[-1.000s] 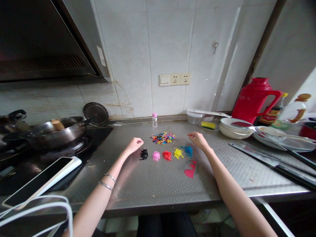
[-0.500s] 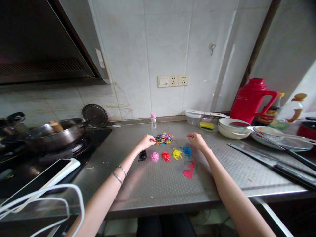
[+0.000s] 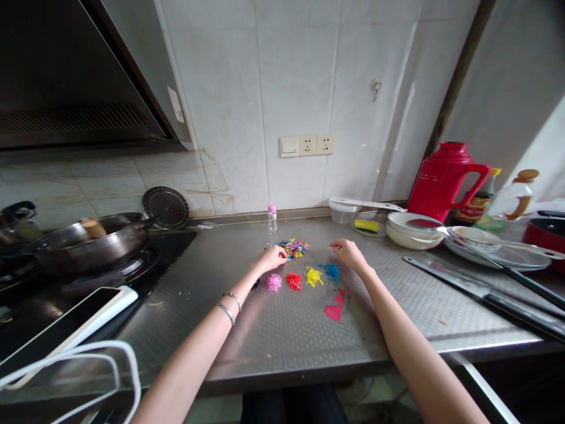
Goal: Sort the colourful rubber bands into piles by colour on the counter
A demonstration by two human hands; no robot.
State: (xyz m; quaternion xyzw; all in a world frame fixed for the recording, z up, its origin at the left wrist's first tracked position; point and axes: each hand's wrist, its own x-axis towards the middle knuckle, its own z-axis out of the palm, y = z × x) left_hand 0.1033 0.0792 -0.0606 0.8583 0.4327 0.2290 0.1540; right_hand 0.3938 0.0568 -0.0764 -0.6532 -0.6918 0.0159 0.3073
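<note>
A heap of mixed-colour small elastic bands (image 3: 295, 247) lies on the steel counter (image 3: 286, 330). In front of it sit sorted little piles: pink (image 3: 273, 282), red (image 3: 293, 280), yellow (image 3: 313, 275) and blue (image 3: 331, 271); a black pile is mostly hidden behind my left wrist. My left hand (image 3: 272, 257) rests at the heap's left edge, fingers curled in a pinch. My right hand (image 3: 348, 253) hovers right of the heap above the blue pile, fingers loosely curled. What either hand holds is too small to see.
A small clear bottle with a pink cap (image 3: 272, 218) stands behind the heap. A wok (image 3: 88, 241) sits on the stove at left, a phone (image 3: 66, 330) and white cable near me. Bowls (image 3: 410, 227), a red thermos (image 3: 445, 179) and a long knife (image 3: 481, 291) crowd the right.
My left hand has moved right from beside the black pile to the mixed heap's left edge. The right hand has barely shifted. The view has drifted slightly.
</note>
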